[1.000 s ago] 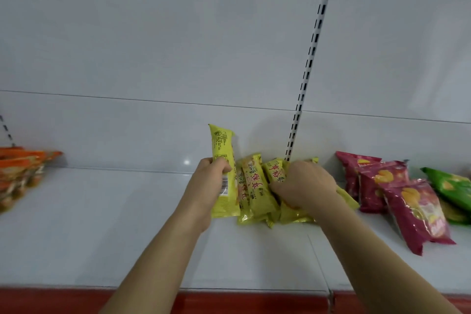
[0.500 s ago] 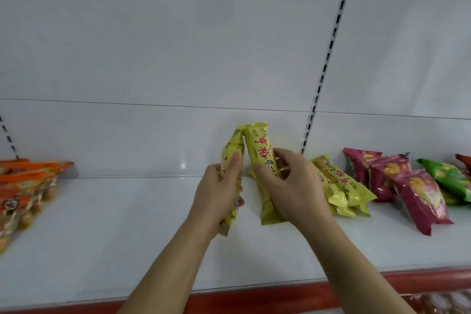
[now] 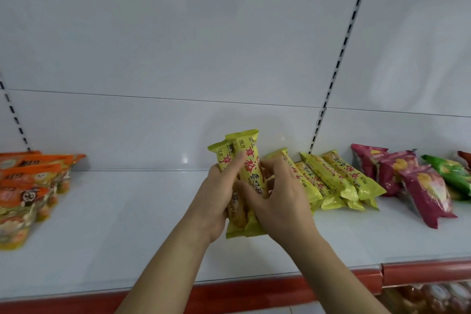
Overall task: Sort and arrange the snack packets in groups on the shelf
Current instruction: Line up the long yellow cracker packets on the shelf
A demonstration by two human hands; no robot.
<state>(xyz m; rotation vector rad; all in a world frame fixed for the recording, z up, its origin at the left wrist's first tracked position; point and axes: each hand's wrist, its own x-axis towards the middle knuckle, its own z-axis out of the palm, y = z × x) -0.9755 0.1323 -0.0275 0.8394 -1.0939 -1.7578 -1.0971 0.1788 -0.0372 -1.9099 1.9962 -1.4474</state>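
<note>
White shelf [image 3: 127, 232], red front edge. Left end: orange snack packets [image 3: 28, 181], overlapping in a stack. Right of centre: yellow packets [image 3: 339, 181], lying side by side. Further right: magenta packets [image 3: 420, 186], then green packets [image 3: 448, 171] near the frame edge.

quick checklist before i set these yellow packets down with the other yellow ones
1. Both hands grip the held yellow packets: left hand and right hand curl round them: ok.
2. Held packets lined up together: two tops nearly level: ok.
3. Yellow row lying on the shelf, ready to join: ok.
4. Bare shelf left of that row for the set-down: ok.
5. Pink packets kept apart from yellow: touching at the edge: cannot tell.
</note>
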